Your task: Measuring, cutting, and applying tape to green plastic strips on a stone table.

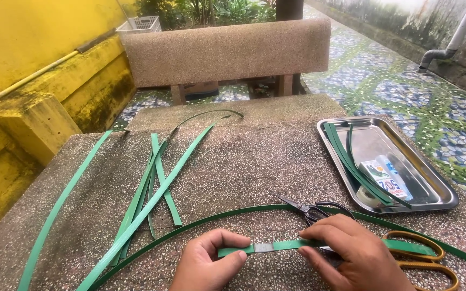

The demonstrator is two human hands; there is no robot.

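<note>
Head view: the person stands at a speckled stone worktop (254, 156) and holds a short green strap (276, 246) flat near its near edge. The left hand (208, 264) pinches the strap's left end between thumb and curled fingers. The right hand (351, 253) presses down on the strap's right part with fingers closed over it. Between the two hands a grey metal-looking band (263, 247) wraps the strap. The strap looks light, thin and springy, stiff along its length yet ready to bow, with a smooth and likely slippery face; I judge it is best held at the flat ends, as both hands do now, well away from any cut edge.

Just behind the right hand lie black pliers (311, 209), partly hidden by it. Yellow-handled scissors (424, 258) rest at the near right corner, touching a long green strap (190, 223) that arcs across the near part of the worktop. Toward the left edge, several loose green strips (155, 183) lie crossed over one another.

Along the right edge sits a steel tray (432, 180) holding more green strips, a roll of tape and a small printed packet. Beyond the far edge stands a stone bench back (227, 51), with a white basket (141, 24) behind it.
</note>
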